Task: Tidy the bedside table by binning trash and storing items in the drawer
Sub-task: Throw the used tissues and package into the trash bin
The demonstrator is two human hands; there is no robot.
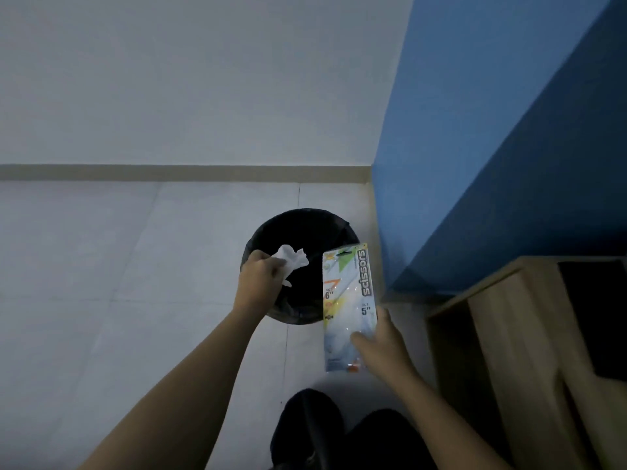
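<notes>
Binning trash is the step in hand. At left, a crumpled white tissue wad (292,261) is pinched in the closed fingers of the left hand (260,277), held directly over the mouth of the round black bin with a dark liner (339,222), which stands on the pale tiled floor (101,283) near the wall. To do it well, the pinch should be released only while the wad sits over the dark opening, not over the rim; being light, the tissue could drift, so a low release is judged safer.

Just right of the bin, a flat clear plastic scissors blister pack with a printed card (349,307) is gripped at its lower end by the right hand (383,344), thumb across the front. Whether scissors are inside cannot be told. It is held beside the bin edge, not over it.

Readable on the pack: "scissors", "SIZE 6"", "SIZE 5"". The brand mark is too small.

At far right a light wooden bedside unit (502,334) is seen against a blue panel (492,147); no drawer can be made out.
</notes>
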